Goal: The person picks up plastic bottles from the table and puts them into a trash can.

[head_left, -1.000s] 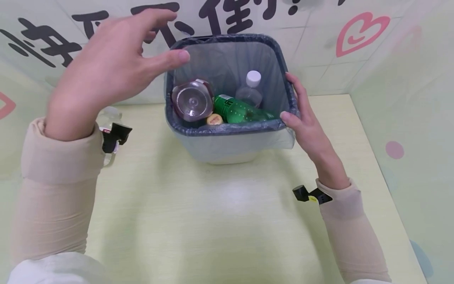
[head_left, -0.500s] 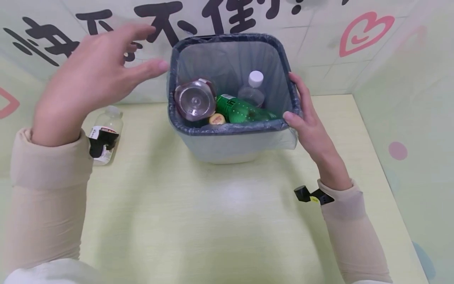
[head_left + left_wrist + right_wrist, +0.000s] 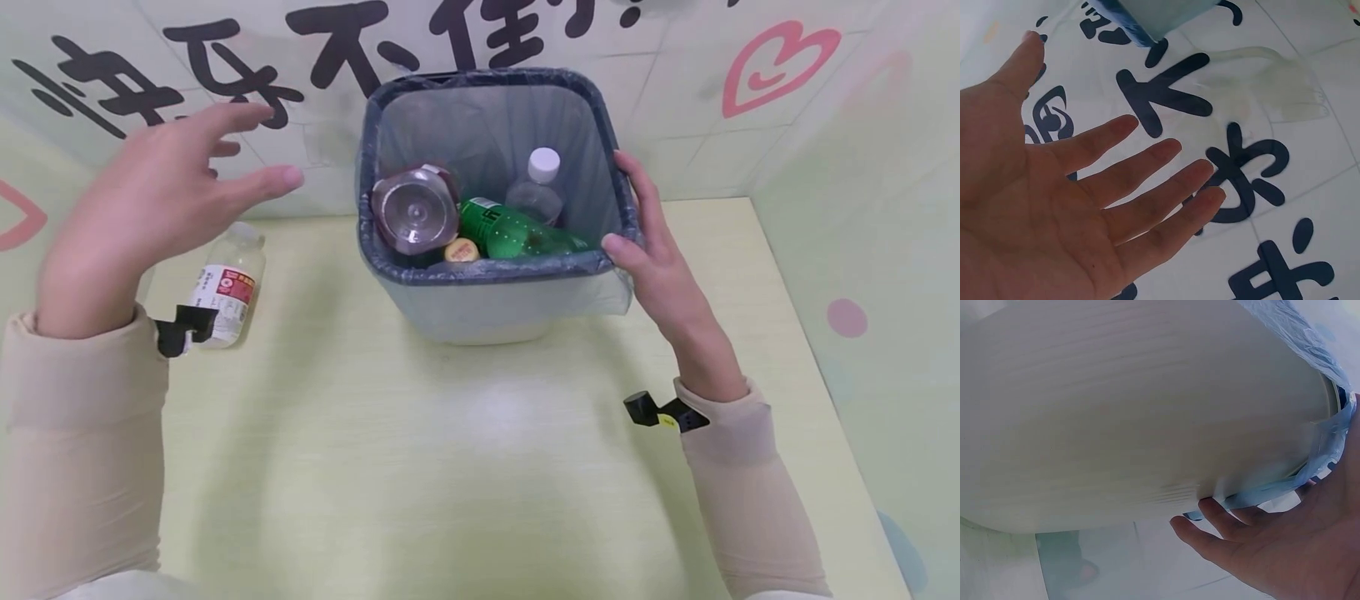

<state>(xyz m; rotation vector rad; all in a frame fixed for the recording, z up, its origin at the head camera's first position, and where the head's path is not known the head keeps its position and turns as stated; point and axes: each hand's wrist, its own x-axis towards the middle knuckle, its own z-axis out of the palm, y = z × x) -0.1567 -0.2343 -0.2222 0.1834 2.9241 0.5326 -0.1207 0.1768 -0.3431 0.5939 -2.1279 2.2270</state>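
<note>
A pale trash bin lined with a translucent bag stands on the table against the wall. My right hand grips its right rim, thumb at the front corner. In the right wrist view the fingers of that hand lie along the outside of the bin. My left hand hangs in the air left of the bin, fingers spread and holding nothing, as the left wrist view also shows. Below and behind it a clear bottle with a red-and-white label lies on the table.
Inside the bin are a green bottle, a clear bottle with a white cap, a bottle showing its base and an orange-yellow cap. A wall with black lettering rises behind the table.
My left hand has moved from above the bin's left rim leftward and down, uncovering the labelled bottle on the table. The right hand has kept its grip on the rim.
</note>
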